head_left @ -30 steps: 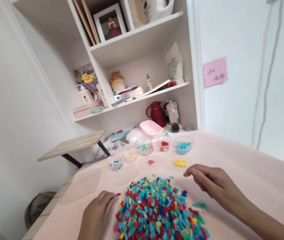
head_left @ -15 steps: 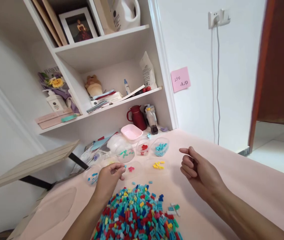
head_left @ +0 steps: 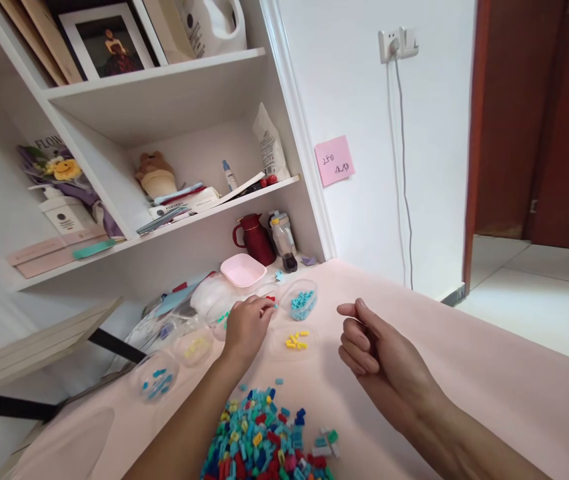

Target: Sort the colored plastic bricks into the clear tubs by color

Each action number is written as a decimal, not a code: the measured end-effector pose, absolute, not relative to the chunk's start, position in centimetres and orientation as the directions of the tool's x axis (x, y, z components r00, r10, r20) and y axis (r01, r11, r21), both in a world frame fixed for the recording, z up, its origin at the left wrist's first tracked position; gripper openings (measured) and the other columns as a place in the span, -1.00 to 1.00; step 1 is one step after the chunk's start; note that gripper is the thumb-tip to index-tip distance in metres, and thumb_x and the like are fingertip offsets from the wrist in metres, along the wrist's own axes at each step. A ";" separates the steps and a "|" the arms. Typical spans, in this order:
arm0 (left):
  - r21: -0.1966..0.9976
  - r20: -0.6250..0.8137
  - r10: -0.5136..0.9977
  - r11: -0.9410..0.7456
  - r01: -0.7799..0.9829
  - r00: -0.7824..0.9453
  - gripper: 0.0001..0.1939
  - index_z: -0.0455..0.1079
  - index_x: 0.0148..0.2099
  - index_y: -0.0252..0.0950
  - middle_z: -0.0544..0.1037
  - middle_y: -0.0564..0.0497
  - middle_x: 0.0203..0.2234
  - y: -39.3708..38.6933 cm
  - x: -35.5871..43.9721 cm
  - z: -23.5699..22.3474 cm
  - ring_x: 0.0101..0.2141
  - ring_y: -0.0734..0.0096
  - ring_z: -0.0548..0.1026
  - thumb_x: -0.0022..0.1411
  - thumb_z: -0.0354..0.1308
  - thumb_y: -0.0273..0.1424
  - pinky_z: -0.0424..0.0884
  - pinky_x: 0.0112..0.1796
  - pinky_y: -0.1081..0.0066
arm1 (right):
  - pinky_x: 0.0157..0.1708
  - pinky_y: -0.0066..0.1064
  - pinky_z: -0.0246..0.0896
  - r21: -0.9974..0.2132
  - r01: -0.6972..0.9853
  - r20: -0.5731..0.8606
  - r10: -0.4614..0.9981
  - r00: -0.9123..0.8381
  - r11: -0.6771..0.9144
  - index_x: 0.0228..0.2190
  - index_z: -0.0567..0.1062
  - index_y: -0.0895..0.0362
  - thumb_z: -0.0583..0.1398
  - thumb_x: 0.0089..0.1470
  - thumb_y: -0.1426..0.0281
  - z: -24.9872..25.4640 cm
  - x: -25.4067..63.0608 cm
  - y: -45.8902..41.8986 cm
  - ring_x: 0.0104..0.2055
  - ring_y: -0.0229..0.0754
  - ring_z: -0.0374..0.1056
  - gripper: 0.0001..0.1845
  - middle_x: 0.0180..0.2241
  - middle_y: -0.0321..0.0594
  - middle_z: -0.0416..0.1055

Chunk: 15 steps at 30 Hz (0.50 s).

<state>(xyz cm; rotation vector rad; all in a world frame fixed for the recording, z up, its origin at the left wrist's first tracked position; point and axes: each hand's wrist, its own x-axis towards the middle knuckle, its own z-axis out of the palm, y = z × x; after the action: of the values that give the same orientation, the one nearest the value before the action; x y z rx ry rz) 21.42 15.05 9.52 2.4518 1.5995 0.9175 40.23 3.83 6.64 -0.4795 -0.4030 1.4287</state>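
Note:
My left hand [head_left: 247,330] reaches over the row of clear containers, thumb and fingers pinched around a tiny light-blue building brick [head_left: 275,306]. It partly covers the container with red bricks [head_left: 271,299]. Just right of the fingertips stands a clear container of light-blue bricks [head_left: 302,301]. My right hand [head_left: 381,347] hovers above the table at right, its fingers curled and the index finger nearly straight beside the thumb; whether anything is inside is hidden. A big mixed heap of small bricks [head_left: 257,437] lies in front of me.
Yellow bricks [head_left: 297,341] lie in a shallow clear container. Further left are containers with pale yellow pieces [head_left: 197,347] and blue pieces [head_left: 158,383]. Behind stand a pink bowl [head_left: 243,270], a dark red jug [head_left: 257,240] and a bottle [head_left: 284,247]. White shelves [head_left: 224,207] overhang the back.
My left hand has moved away from me and to the right with the brick, towards the red and light-blue containers. My view has turned right. The right hand keeps its pose.

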 end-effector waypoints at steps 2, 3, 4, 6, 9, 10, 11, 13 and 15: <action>0.295 0.439 0.839 -0.473 0.830 0.322 -0.88 0.52 -0.29 -0.21 0.58 0.04 -0.31 16.4 22.6 9.4 -0.23 0.36 0.50 0.20 0.13 -0.41 0.36 -0.10 0.28 | -0.70 -0.50 -0.25 -0.528 -0.847 -0.025 0.996 0.091 0.064 -0.37 0.45 0.13 0.22 0.07 0.18 6.6 40.3 3.8 -0.71 -0.46 -0.26 -0.75 -0.68 -0.49 -0.03; 0.267 0.435 0.835 -0.477 0.837 0.337 -0.87 0.50 -0.23 -0.23 0.56 0.02 -0.27 17.0 23.1 9.3 -0.21 0.36 0.49 0.23 0.12 -0.38 0.37 -0.10 0.24 | -0.70 -0.49 -0.26 -0.524 -0.850 -0.023 0.996 0.084 0.059 -0.37 0.45 0.13 0.22 0.07 0.18 6.6 40.4 3.8 -0.71 -0.46 -0.26 -0.74 -0.68 -0.49 -0.04; 0.243 0.429 0.833 -0.478 0.844 0.349 -0.83 0.46 -0.16 -0.25 0.54 0.00 -0.21 17.7 23.6 9.2 -0.18 0.35 0.49 0.25 0.11 -0.34 0.39 -0.10 0.21 | -0.70 -0.49 -0.27 -0.521 -0.852 -0.020 0.997 0.077 0.055 -0.37 0.45 0.13 0.21 0.08 0.17 6.6 40.4 3.8 -0.71 -0.47 -0.27 -0.74 -0.68 -0.50 -0.04; 0.207 0.414 0.831 -0.483 0.851 0.371 -0.72 0.37 -0.01 -0.28 0.47 -0.06 -0.08 18.9 24.3 8.8 -0.14 0.32 0.47 0.27 0.10 -0.29 0.42 -0.13 0.17 | -0.70 -0.49 -0.27 -0.524 -0.850 -0.011 0.998 0.065 0.050 -0.37 0.45 0.13 0.20 0.09 0.15 6.7 40.4 3.7 -0.71 -0.47 -0.28 -0.71 -0.68 -0.50 -0.05; 0.177 0.396 0.822 -0.505 0.845 0.408 -0.65 0.31 0.07 -0.27 0.42 -0.08 -0.01 20.2 24.8 8.3 -0.12 0.30 0.47 0.27 0.10 -0.27 0.44 -0.13 0.16 | -0.70 -0.49 -0.27 -0.539 -0.841 -0.005 0.998 0.064 0.052 -0.37 0.45 0.14 0.18 0.10 0.12 6.7 40.4 3.6 -0.71 -0.47 -0.29 -0.69 -0.68 -0.49 -0.05; 0.171 0.395 0.818 -0.513 0.841 0.419 -0.65 0.31 0.07 -0.27 0.42 -0.08 -0.01 20.4 24.8 8.3 -0.11 0.30 0.46 0.27 0.10 -0.28 0.44 -0.13 0.16 | -0.70 -0.49 -0.27 -0.544 -0.837 -0.007 0.998 0.066 0.051 -0.38 0.45 0.14 0.18 0.10 0.12 6.7 40.4 3.6 -0.71 -0.47 -0.29 -0.68 -0.68 -0.49 -0.05; 0.169 0.396 0.813 -0.520 0.837 0.426 -0.65 0.31 0.07 -0.27 0.42 -0.08 -0.01 20.4 24.6 8.3 -0.11 0.29 0.46 0.27 0.10 -0.27 0.44 -0.13 0.16 | -0.71 -0.49 -0.27 -0.549 -0.834 -0.010 0.998 0.066 0.050 -0.39 0.45 0.14 0.18 0.09 0.12 6.7 40.4 3.6 -0.71 -0.46 -0.29 -0.68 -0.68 -0.49 -0.05; 0.168 0.407 0.807 -0.527 0.833 0.428 -0.67 0.33 0.05 -0.28 0.45 -0.07 -0.04 19.8 24.1 8.7 -0.14 0.31 0.47 0.28 0.10 -0.28 0.44 -0.14 0.17 | -0.70 -0.49 -0.27 -0.559 -0.828 -0.016 0.998 0.063 0.044 -0.39 0.44 0.13 0.18 0.09 0.11 6.6 40.5 3.7 -0.71 -0.46 -0.29 -0.68 -0.68 -0.49 -0.05; 0.167 0.424 0.802 -0.527 0.834 0.421 -0.75 0.40 -0.03 -0.28 0.52 -0.04 -0.15 18.4 23.0 9.4 -0.21 0.37 0.50 0.31 0.04 -0.30 0.44 -0.17 0.25 | -0.70 -0.49 -0.26 -0.569 -0.821 -0.020 0.998 0.063 0.041 -0.39 0.44 0.13 0.18 0.09 0.13 6.5 40.5 3.9 -0.70 -0.45 -0.29 -0.70 -0.68 -0.49 -0.05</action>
<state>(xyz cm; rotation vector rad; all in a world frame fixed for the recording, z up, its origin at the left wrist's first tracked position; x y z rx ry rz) 22.98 18.44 9.39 2.7057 1.5589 0.7446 40.53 3.86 6.49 -0.4994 -0.4399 1.4631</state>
